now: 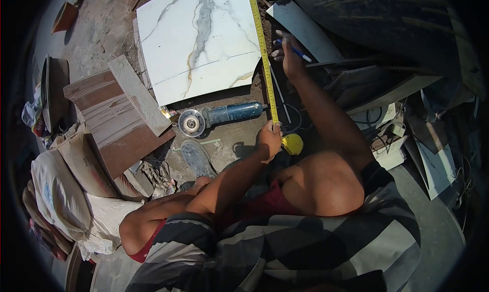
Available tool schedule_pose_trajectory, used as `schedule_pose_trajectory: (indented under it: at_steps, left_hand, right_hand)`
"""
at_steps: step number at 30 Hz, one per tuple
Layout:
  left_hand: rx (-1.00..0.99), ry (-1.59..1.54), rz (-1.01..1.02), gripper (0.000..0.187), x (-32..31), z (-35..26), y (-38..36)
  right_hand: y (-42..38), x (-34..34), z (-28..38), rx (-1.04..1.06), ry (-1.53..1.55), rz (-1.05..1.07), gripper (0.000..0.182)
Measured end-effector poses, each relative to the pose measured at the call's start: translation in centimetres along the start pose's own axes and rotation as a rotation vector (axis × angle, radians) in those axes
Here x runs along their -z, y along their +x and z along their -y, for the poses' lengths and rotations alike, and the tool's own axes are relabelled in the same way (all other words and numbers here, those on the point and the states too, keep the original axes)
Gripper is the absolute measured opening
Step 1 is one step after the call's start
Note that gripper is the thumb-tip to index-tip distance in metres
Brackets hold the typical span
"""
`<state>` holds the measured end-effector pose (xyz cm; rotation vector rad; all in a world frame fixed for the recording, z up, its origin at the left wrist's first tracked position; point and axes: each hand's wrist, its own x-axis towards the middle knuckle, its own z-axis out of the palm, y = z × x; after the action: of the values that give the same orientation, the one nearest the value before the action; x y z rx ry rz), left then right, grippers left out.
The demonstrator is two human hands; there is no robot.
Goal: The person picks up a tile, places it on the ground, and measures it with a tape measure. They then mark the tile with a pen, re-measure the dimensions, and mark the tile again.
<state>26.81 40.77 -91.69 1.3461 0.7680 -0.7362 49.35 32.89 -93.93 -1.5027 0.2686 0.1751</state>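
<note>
My left hand (pixel 270 139) is closed on the yellow blade of a tape measure (pixel 293 144), whose case hangs just beside my fingers. The extended blade runs up along the right edge of a white marble-patterned tile (pixel 204 42). A dark line crosses the tile's lower part. To the right of the blade, my right hand (pixel 289 55) holds a blue pen (pixel 301 54) between its fingers, apart from the tile. An angle grinder (pixel 232 113) with a round disc lies on the ground below the tile, left of the blade.
Brown boards (pixel 109 118) and a pale strip (pixel 137 93) lie at the left, near filled sacks (pixel 61 190). Tile offcuts (pixel 305 32) and stacked panels (pixel 387 90) crowd the right side. My boot (pixel 197 158) stands below the grinder.
</note>
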Motion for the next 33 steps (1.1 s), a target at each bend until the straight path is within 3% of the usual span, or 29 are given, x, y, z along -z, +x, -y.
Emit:
schedule_pose_trajectory:
  at_steps: [3, 12, 19, 26, 33]
  left_hand:
    - [0.008, -0.023, 0.009, 0.015, 0.0, 0.5, 0.3]
    - [-0.016, -0.066, 0.001, 0.015, 0.1, 1.7, 1.0]
    - [-0.046, -0.075, -0.014, 0.018, 0.1, 2.6, 1.5]
    - [-0.009, -0.061, 0.059, 0.014, 0.4, 1.9, 1.3]
    - [-0.046, 0.009, 0.033, 0.014, 0.3, 1.0, 0.8]
  right_hand:
    - [0.3, 0.1, 0.1, 0.067, 0.007, 0.022, 0.032]
    - [0.6, 0.7, 0.9, -0.123, 0.198, 0.060, 0.033]
    - [0.6, 0.5, 0.6, -0.067, -0.003, 0.117, 0.010]
    - [0.6, 0.7, 0.2, 0.027, -0.229, 0.040, 0.018]
    - [1.0, 0.8, -0.6, 0.014, -0.224, 0.010, 0.020]
